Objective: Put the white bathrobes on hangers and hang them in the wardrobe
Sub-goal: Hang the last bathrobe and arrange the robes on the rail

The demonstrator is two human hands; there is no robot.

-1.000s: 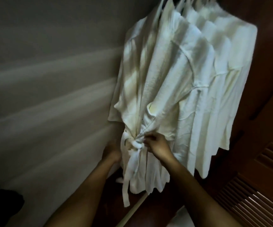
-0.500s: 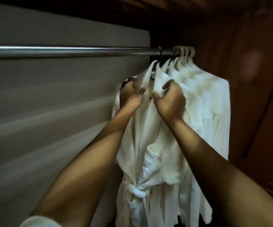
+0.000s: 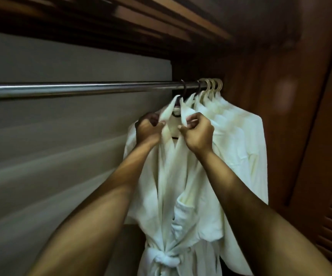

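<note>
Up near the collar, the front white bathrobe (image 3: pixel 173 186) is gripped by both hands. One lapel is pinched between the curled fingers and thumb of the left hand (image 3: pixel 148 129), and the other lapel is pinched in the same way by the right hand (image 3: pixel 198 131), so that the neckline is held slightly apart between them. This bathrobe is hung on a dark hanger (image 3: pixel 181 96), whose hook is looped over the metal rail (image 3: pixel 71 89) of the wardrobe (image 3: pixel 280 96). Its belt (image 3: pixel 164 259) is seen knotted at the waist, low in the view. Just behind it, toward the right end of the rail, a row of other white bathrobes (image 3: pixel 240 140) is hung on pale hangers (image 3: pixel 212 84), pressed close together against the wooden side wall.
</note>
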